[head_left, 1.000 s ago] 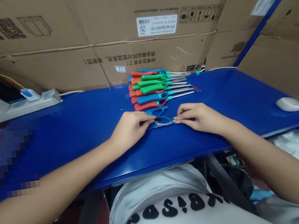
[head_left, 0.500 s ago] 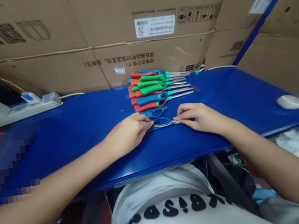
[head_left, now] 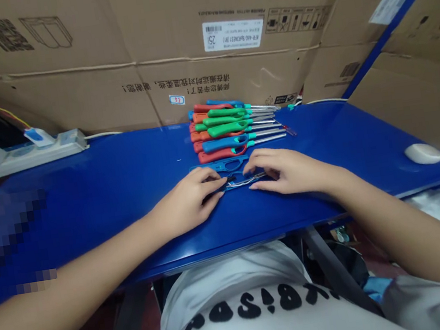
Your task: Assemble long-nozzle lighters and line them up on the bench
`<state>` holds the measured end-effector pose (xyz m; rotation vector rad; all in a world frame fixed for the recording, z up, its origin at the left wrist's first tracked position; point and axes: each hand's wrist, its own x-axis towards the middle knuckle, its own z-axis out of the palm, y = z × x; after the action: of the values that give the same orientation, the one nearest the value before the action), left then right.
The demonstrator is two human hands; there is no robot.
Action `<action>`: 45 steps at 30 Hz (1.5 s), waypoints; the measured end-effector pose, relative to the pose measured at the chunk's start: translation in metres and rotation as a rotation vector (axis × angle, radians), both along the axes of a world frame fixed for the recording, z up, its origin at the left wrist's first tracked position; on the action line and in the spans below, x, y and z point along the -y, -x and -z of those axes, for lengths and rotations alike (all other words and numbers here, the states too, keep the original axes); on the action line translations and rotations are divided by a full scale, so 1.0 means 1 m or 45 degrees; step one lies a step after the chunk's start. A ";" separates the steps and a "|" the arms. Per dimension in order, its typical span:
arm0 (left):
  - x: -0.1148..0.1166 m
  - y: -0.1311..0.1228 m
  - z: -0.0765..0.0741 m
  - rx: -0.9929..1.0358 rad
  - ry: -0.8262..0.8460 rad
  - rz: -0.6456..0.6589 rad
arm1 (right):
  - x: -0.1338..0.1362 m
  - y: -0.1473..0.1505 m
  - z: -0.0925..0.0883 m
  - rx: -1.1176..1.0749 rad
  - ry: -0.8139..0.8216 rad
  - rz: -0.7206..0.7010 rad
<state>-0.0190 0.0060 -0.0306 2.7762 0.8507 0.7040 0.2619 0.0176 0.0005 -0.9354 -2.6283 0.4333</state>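
Note:
A blue lighter casing half (head_left: 239, 184) lies on the table with thin wires and a small black part in it. My left hand (head_left: 186, 200) is closed on its left end, fingertips beside the black part. Over the right end is my right hand (head_left: 289, 168), thumb and fingers apart around the casing. Whether those fingers touch it I cannot tell. Just behind lies another blue casing half (head_left: 226, 164), partly covered by my left hand. Further back is a pile of long-necked lighters, among them a green lighter (head_left: 227, 129) and a red lighter (head_left: 218, 154).
The blue table (head_left: 138, 171) meets a large cardboard wall (head_left: 91, 107) at the back. A white power strip (head_left: 64, 147) with plugged cords stands at the left. On the right side lies a white computer mouse (head_left: 424, 153).
My right hand has opened from a pinch at the casing's right end, its fingers spreading and shifting slightly left. My left hand stays at the left end.

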 end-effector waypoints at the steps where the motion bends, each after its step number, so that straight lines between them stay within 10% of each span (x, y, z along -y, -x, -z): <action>1: 0.000 0.000 0.000 0.008 0.014 -0.006 | -0.002 0.004 0.001 0.004 0.000 -0.016; 45: -0.002 -0.007 -0.007 0.052 0.204 -0.021 | -0.010 0.013 0.027 -0.410 0.289 0.078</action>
<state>-0.0118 0.0082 -0.0239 2.6076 0.8822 0.6624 0.2488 0.0271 -0.0268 -0.9225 -2.2863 0.8077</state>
